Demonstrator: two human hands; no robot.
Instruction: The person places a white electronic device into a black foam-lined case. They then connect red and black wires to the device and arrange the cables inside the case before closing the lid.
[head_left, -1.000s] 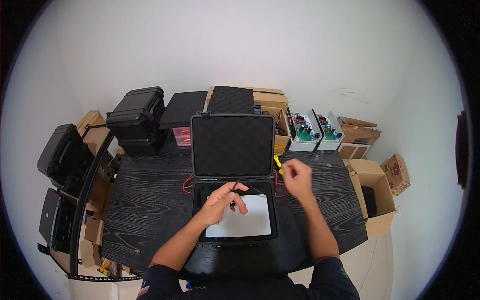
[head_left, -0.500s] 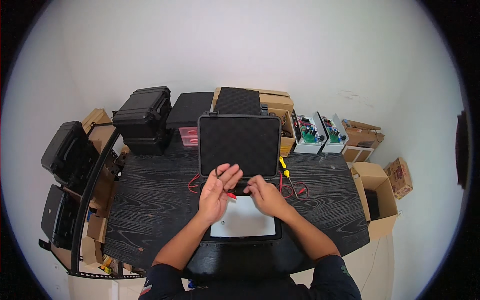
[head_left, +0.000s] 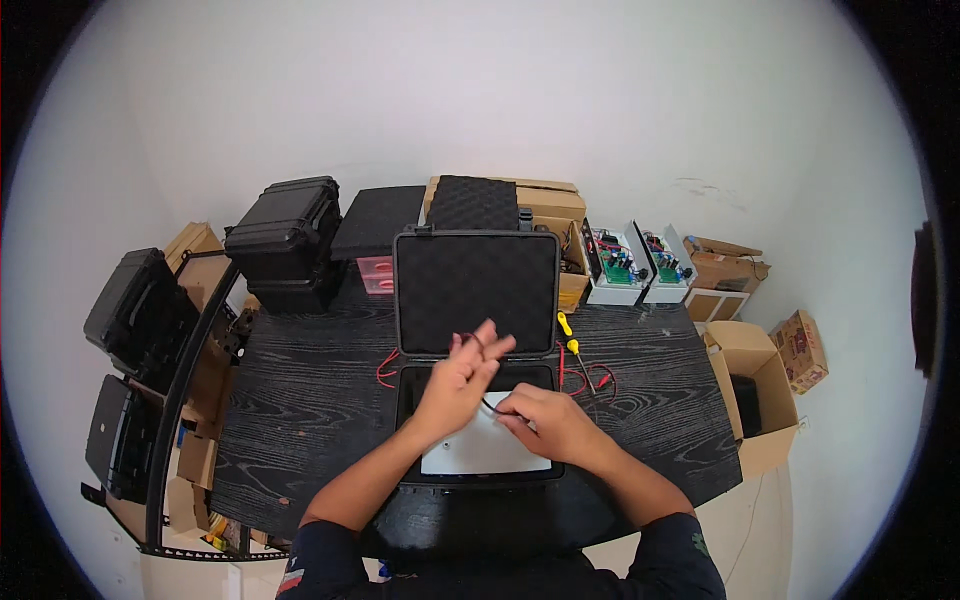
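A thin dark cable [head_left: 489,405] runs between my two hands over an open black hard case [head_left: 400,420]. My left hand [head_left: 458,385] is raised above the case with its fingers extended and smeared by motion; the cable loops round them. Lower and to the right, my right hand [head_left: 552,425] is closed, pinching the cable between thumb and fingers. Under both hands a white panel [head_left: 490,452] lies in the case's lower half. The raised lid [head_left: 477,290] is lined with dark foam. Whatever is at the cable's ends is hidden or blurred.
A yellow-handled screwdriver [head_left: 570,340] and red test leads [head_left: 603,380] lie right of the case. Two white housings with circuit boards [head_left: 617,268] stand at the back right. Black cases [head_left: 290,240] are stacked at back left. An open cardboard box [head_left: 755,390] stands beyond the table's right edge.
My left hand has turned and shifted slightly right, its fingers now pointing up and right. My right hand has moved down and right, drawing the cable. The red clip by my left thumb is no longer visible.
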